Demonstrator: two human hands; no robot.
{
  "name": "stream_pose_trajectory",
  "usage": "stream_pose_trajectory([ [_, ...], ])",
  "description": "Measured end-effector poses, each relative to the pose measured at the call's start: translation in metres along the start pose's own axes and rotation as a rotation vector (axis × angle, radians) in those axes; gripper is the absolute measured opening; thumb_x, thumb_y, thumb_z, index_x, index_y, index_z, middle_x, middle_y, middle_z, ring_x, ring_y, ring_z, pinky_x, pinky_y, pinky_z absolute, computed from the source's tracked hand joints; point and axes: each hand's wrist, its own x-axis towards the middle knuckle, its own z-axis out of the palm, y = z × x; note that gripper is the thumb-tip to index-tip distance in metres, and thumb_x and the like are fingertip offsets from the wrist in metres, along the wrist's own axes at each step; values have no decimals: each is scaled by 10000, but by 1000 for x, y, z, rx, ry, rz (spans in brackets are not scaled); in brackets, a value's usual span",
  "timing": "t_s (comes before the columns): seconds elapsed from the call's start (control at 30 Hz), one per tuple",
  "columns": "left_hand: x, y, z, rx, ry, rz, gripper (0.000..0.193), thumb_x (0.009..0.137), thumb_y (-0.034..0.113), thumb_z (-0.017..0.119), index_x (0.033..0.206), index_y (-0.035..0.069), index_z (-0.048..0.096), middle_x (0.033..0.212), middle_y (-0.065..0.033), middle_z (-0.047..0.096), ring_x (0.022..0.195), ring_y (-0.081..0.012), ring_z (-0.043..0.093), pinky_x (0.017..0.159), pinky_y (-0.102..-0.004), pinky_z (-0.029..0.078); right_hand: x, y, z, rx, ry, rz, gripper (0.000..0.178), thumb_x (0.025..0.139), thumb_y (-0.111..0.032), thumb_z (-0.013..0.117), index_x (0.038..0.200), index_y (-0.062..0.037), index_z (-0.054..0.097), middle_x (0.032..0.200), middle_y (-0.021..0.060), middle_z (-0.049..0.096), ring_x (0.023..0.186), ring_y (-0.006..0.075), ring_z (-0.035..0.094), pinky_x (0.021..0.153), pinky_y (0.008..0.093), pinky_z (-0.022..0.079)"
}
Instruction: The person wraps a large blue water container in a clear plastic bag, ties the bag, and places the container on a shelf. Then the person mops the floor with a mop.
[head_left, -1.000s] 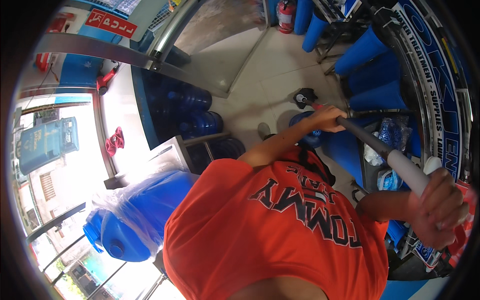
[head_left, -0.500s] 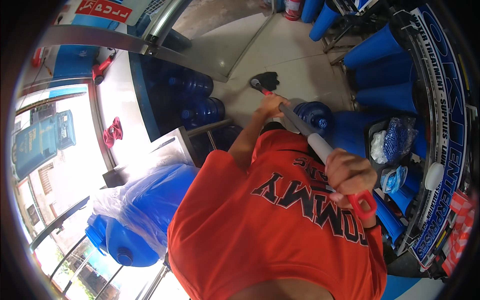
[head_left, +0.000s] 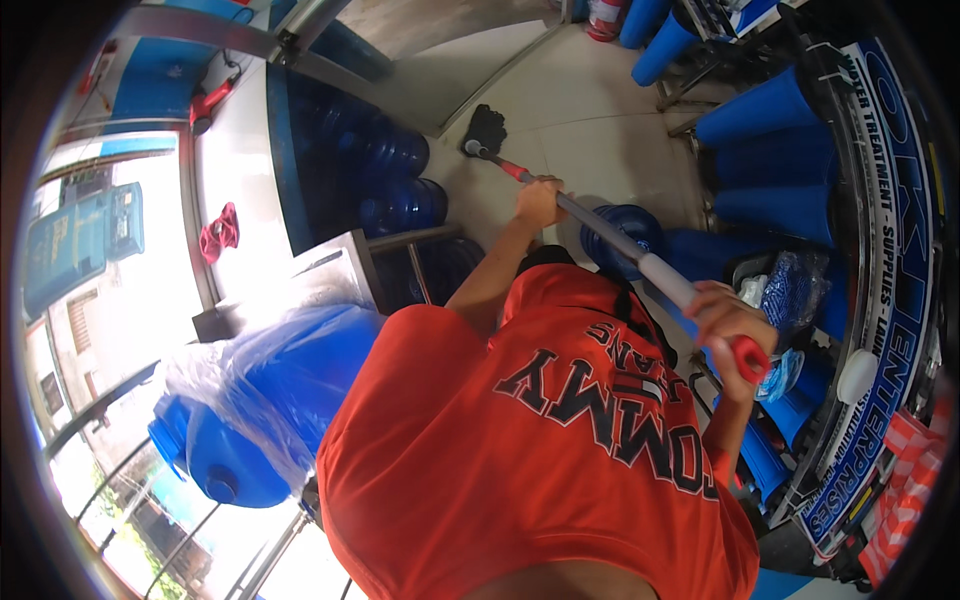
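Both my hands grip a mop (head_left: 610,236), whose grey pole slants from the right down to the floor. My left hand (head_left: 540,203) is wrapped round the lower pole, just above a red section. Higher up, my right hand (head_left: 733,322) closes round the pole's thick light-grey upper part, beside the red end loop. At the far end, the dark mop head (head_left: 486,130) lies on the pale tiled floor (head_left: 585,120), near the glass door's lower edge. A round blue water jug (head_left: 625,235) stands under the pole.
Blue water jugs (head_left: 400,205) stand in a dark space to the left. At the lower left is a plastic-wrapped blue container (head_left: 300,390). Large blue cylinders (head_left: 755,110) rest on a rack to the right, next to a lettered sign (head_left: 895,250). A red hair-dryer-shaped tool (head_left: 208,105) lies on the white counter.
The mop head has slid left and farther away across the floor. My right hand has shifted slightly right with the pole's upper end, while my left hand stays nearly in place.
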Motion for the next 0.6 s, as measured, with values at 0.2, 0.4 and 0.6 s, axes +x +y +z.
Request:
stream_pose_trajectory([
  [0.2,-38,97,20,-190,-33,84,400,848,438,689,696,72,635,820,-140,676,804,-381,661,727,-466,536,-27,-51,-41,435,206,-371,149,839,-196,658,901,-82,587,828,59,621,672,194,650,673,356,542],
  [0.4,-64,145,66,-200,-229,292,352,837,404,700,694,91,626,786,-130,664,811,-375,656,704,-475,521,-52,-63,-97,316,-156,-346,166,762,-170,748,774,-68,617,591,21,595,466,154,572,453,277,465],
  [0.6,-83,139,85,-107,-386,253,206,801,314,693,721,127,657,759,-115,658,810,-355,659,697,-474,521,-85,-63,-73,366,-98,-382,187,748,-171,755,711,-61,609,522,10,544,415,170,525,431,315,427],
])
